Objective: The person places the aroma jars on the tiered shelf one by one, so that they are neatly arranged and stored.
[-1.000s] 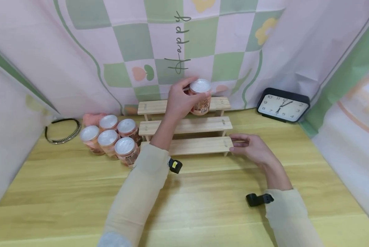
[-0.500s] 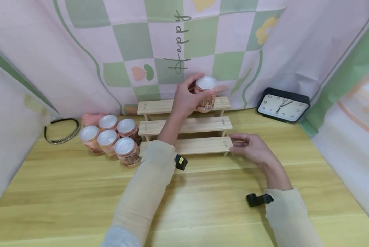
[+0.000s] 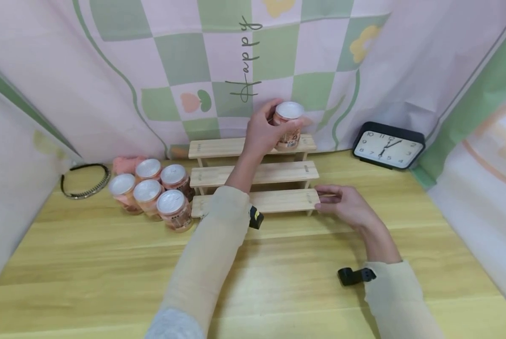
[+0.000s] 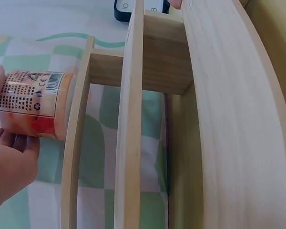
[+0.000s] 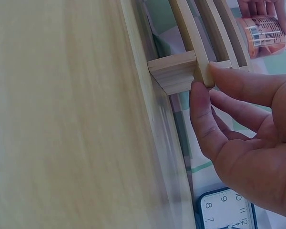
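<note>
A three-tier wooden display rack [image 3: 274, 201] stands on the table against the cloth backdrop. My left hand [image 3: 261, 132] grips a pink-orange can [image 3: 290, 137] with a silvery lid, upright at the top tier near its right end. In the left wrist view the can's base [image 4: 66, 107] meets the top board; whether its full weight rests there I cannot tell. My right hand [image 3: 348, 205] pinches the right end of the lowest tier, thumb on one face and fingers on the other, as the right wrist view shows.
Several matching cans [image 3: 148, 190] stand grouped left of the rack, with a pink object [image 3: 129, 164] behind them. A dark headband [image 3: 85, 181] lies further left. At the back right stands a black-framed clock [image 3: 389, 145]. Checked cloth [image 3: 274, 52] hangs behind the rack.
My left hand has carried the can to the right along the top tier, toward its right end. My right hand has stayed on the lowest tier's end.
</note>
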Tool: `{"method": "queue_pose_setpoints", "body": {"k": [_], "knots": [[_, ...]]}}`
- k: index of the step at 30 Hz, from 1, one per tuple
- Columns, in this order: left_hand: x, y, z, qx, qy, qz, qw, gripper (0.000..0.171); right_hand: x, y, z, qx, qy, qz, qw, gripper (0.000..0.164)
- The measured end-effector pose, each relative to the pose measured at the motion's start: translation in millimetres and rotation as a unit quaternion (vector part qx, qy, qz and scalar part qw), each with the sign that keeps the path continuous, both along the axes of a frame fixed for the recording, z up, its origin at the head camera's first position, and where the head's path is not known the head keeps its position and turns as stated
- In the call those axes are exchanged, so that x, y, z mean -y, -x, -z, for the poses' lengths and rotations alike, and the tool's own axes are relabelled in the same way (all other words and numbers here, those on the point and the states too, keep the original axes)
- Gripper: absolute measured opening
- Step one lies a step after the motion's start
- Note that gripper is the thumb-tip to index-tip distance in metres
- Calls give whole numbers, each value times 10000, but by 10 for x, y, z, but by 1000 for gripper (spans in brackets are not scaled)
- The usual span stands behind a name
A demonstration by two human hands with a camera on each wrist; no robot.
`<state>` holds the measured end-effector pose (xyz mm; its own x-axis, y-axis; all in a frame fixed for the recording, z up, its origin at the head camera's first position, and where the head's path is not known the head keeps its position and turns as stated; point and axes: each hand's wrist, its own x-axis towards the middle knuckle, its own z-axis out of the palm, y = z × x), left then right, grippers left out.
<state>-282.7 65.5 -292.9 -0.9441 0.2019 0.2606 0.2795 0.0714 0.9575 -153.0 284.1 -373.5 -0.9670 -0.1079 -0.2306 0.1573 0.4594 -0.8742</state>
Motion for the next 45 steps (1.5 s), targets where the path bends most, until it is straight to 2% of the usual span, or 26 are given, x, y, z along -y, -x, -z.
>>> {"method": "queue_pose_setpoints", "body": {"k": [6, 15, 24, 28, 35, 45], "knots": [[-48, 21, 4, 30, 51, -1, 10000, 70, -3, -4, 17, -34, 12, -7, 10000, 61], [-110, 48, 8, -73, -103, 112, 9999, 73, 0, -10, 26, -85, -11, 16, 10000, 61], [-85, 45, -55, 60, 53, 324, 9994, 79, 2, -21, 14, -122, -13, 18, 9999, 61], [-32, 20, -68, 143, 11, 395, 9991, 80, 9, -18, 27, -186, -16, 4, 9998, 60], [147, -10, -116, 418, 216, 115, 9988, 77, 12, -10, 15, -162, -129, -20, 9998, 60], [459, -136, -186, 412, 164, 333, 9985, 75, 18, -6, 8, -87, -230, -52, 9997, 62]]}}
